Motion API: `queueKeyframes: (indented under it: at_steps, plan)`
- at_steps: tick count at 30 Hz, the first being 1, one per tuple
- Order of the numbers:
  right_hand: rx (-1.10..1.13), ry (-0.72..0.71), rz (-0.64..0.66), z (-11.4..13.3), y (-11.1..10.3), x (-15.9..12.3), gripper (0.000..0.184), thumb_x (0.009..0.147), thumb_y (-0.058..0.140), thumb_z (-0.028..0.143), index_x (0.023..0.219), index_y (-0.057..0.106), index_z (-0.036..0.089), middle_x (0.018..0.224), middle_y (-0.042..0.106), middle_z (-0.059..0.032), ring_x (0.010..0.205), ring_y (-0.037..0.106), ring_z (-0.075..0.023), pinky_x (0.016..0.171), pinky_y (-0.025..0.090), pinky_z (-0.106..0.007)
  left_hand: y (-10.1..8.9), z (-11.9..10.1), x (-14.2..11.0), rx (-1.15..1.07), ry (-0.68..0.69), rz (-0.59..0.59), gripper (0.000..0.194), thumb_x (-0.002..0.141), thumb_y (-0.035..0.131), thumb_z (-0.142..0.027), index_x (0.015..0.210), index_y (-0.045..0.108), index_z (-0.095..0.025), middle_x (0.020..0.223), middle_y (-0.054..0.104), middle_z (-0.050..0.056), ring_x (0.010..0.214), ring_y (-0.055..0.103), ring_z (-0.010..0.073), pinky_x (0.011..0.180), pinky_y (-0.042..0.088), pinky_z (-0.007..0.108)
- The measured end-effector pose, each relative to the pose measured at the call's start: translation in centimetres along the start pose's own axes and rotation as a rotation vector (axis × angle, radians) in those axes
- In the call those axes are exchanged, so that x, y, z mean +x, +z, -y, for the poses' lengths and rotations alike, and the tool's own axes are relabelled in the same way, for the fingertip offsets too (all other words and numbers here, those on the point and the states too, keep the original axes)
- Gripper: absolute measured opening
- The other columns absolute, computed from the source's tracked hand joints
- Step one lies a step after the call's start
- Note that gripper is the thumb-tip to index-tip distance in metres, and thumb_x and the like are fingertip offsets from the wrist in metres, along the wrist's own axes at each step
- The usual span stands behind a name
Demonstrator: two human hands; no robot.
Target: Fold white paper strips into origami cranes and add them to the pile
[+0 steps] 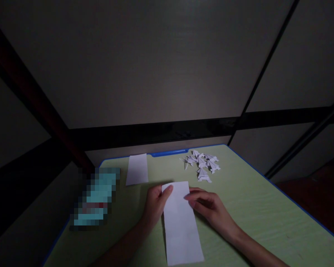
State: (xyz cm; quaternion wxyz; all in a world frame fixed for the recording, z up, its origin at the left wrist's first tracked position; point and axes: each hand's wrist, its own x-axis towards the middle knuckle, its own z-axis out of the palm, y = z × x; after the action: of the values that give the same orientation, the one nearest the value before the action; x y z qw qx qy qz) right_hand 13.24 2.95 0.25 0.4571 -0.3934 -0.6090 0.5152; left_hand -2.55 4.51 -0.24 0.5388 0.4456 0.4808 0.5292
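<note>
Pinched flat paper strip [180, 226] in left hand [156, 202], touched edge with loosely curled right hand [208, 205], grip unclear; had folded figures [201, 162] seemingly finished beyond right hand, plain sheet [137, 169] unworked beyond left.

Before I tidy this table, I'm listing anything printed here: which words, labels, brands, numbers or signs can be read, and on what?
No text can be read.
Pixelated turquoise item: too blurred to tell whether it bears any.
Long white paper: none visible.
Smaller white sheet: none visible.
Folded paper pieces: none visible.
</note>
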Motion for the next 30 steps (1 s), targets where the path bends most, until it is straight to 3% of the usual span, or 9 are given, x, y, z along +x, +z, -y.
queueKeyframes:
  at_steps: [3,6,12,15,18,20,24,27,30]
  plan:
    - [-0.003,0.1,-0.023,-0.4,0.3,-0.1,0.014,0.063,0.059,0.022,0.074,0.062,0.014,0.064,0.056,-0.0008,0.058,0.051,-0.0101,0.053,0.04,-0.021,0.0,0.1,0.1,-0.007,-0.001,0.017,0.022,0.06,0.059,-0.032,0.062,0.06,-0.01,0.05,0.061,0.002,0.046,0.052,0.0132,0.044,0.04,0.021]
    - [0.036,0.166,-0.073,-0.7,0.4,0.1,0.02,0.059,0.061,0.02,0.077,0.061,0.013,0.052,0.052,0.0033,0.046,0.044,-0.0063,0.045,0.034,-0.018,0.1,0.1,0.1,-0.05,0.012,0.098,0.022,0.061,0.058,-0.028,0.072,0.058,-0.009,0.061,0.064,0.004,0.056,0.057,0.0163,0.053,0.044,0.025]
    - [0.134,0.169,-0.196,-0.8,0.1,0.5,0.034,0.055,0.064,0.015,0.088,0.058,0.014,0.051,0.053,0.0051,0.044,0.043,-0.0054,0.044,0.033,-0.018,0.4,0.1,-0.3,-0.001,0.1,0.144,0.036,0.06,0.058,-0.012,0.095,0.048,-0.013,0.093,0.061,0.01,0.074,0.059,0.0176,0.061,0.046,0.024]
    - [0.142,0.17,-0.219,-0.6,0.1,0.4,0.043,0.053,0.064,0.014,0.095,0.054,0.014,0.049,0.053,0.0056,0.043,0.043,-0.0054,0.043,0.033,-0.018,0.3,0.5,-0.5,0.077,0.11,0.151,0.043,0.064,0.053,-0.012,0.105,0.044,-0.013,0.094,0.061,0.01,0.071,0.06,0.0172,0.057,0.048,0.023]
    - [0.176,0.188,-0.219,-0.4,0.2,0.3,0.046,0.053,0.065,0.014,0.098,0.053,0.013,0.048,0.055,0.0054,0.042,0.044,-0.0058,0.044,0.034,-0.019,0.0,0.8,-0.7,0.263,0.163,0.111,0.039,0.066,0.052,-0.014,0.104,0.05,-0.013,0.093,0.062,0.009,0.073,0.059,0.0186,0.058,0.049,0.025]
    - [0.212,0.198,-0.218,-0.4,0.3,0.3,0.048,0.053,0.065,0.014,0.099,0.052,0.013,0.048,0.056,0.0051,0.043,0.046,-0.0064,0.045,0.036,-0.019,-0.1,0.7,-0.9,0.397,0.285,0.1,0.033,0.065,0.052,-0.013,0.097,0.057,-0.015,0.097,0.061,0.008,0.082,0.057,0.0197,0.068,0.048,0.028]
    - [0.273,0.18,-0.214,-0.5,0.4,0.3,0.049,0.054,0.065,0.014,0.1,0.05,0.014,0.052,0.058,0.0038,0.046,0.05,-0.0082,0.047,0.039,-0.021,0.1,0.0,-1.2,0.497,0.493,0.261,0.037,0.068,0.046,-0.006,0.1,0.056,-0.022,0.11,0.054,0.004,0.1,0.048,0.0175,0.087,0.037,0.032]
    - [0.318,0.135,-0.193,-0.6,0.3,0.3,0.046,0.052,0.065,0.012,0.097,0.052,0.016,0.055,0.058,0.0034,0.052,0.052,-0.0102,0.051,0.041,-0.021,0.1,-0.2,-1.2,0.484,0.48,0.36,0.042,0.068,0.042,-0.002,0.102,0.054,-0.024,0.118,0.046,0.004,0.106,0.042,0.0169,0.088,0.035,0.033]
    - [0.385,0.126,-0.167,-0.5,0.2,0.2,0.032,0.059,0.062,0.016,0.09,0.056,0.018,0.059,0.059,0.0021,0.054,0.052,-0.0103,0.053,0.042,-0.021,0.0,-0.1,-1.0,0.452,0.426,0.368,0.043,0.068,0.04,0.0,0.1,0.056,-0.024,0.116,0.048,0.004,0.104,0.044,0.0166,0.087,0.036,0.031]
